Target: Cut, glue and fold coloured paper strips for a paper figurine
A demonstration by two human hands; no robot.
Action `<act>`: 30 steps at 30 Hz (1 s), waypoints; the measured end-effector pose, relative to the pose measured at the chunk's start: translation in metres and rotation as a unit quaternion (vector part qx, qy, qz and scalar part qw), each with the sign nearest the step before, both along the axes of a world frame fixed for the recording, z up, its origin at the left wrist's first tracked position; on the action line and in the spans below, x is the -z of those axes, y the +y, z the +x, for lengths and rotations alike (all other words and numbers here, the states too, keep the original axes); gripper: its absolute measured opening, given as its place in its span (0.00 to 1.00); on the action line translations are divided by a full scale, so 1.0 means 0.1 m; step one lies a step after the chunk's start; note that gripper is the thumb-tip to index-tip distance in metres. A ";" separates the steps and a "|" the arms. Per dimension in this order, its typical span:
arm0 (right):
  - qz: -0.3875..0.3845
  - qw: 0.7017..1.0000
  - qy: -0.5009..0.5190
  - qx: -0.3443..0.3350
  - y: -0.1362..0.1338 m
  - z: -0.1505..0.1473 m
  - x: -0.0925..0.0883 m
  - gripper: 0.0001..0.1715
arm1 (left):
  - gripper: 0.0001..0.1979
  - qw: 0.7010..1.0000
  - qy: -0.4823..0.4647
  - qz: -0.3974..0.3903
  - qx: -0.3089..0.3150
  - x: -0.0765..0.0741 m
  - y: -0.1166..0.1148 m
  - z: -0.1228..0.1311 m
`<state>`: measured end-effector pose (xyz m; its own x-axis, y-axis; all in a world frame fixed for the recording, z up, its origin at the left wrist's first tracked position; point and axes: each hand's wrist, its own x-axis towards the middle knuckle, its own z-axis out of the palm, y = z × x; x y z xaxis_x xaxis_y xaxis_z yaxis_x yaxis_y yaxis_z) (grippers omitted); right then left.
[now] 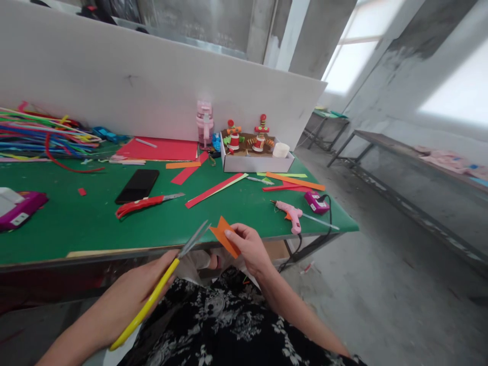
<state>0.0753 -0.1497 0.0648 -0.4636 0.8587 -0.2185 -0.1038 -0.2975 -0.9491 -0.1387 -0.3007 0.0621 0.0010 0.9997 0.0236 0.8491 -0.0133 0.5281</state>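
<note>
My left hand [143, 284] is closed around a pair of scissors [152, 300] with yellow handles. Their blades, slightly parted, point up and right over the table's front edge. My right hand [247, 246] pinches a folded piece of orange paper [224, 236] between thumb and fingers. The paper's notched upper left corner lies close to the scissor tips. Beyond my hands, a red utility knife [143, 205] with its blade out rests beside a black phone [137, 186]. Red and yellow-green paper strips [215, 190] lie ahead of the orange paper.
A pink glue gun [290, 213] lies at right with its cord hanging off the edge, near a purple power block [316, 202]. Behind stands a white box [255, 163] with two small paper figures. Bundled pipe cleaners [46, 134] and red sheets [163, 150] lie at back left.
</note>
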 end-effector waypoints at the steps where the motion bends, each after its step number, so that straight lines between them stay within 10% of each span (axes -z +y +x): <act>1: -0.002 1.000 0.001 0.000 0.00 0.00 -0.01 0.19 | 0.22 1.000 0.000 -0.015 0.013 0.01 -0.01 0.00; 30: -0.048 0.991 0.078 0.095 -0.14 -0.15 0.09 0.20 | 0.20 0.994 -0.078 -0.071 -0.029 0.04 0.19 0.60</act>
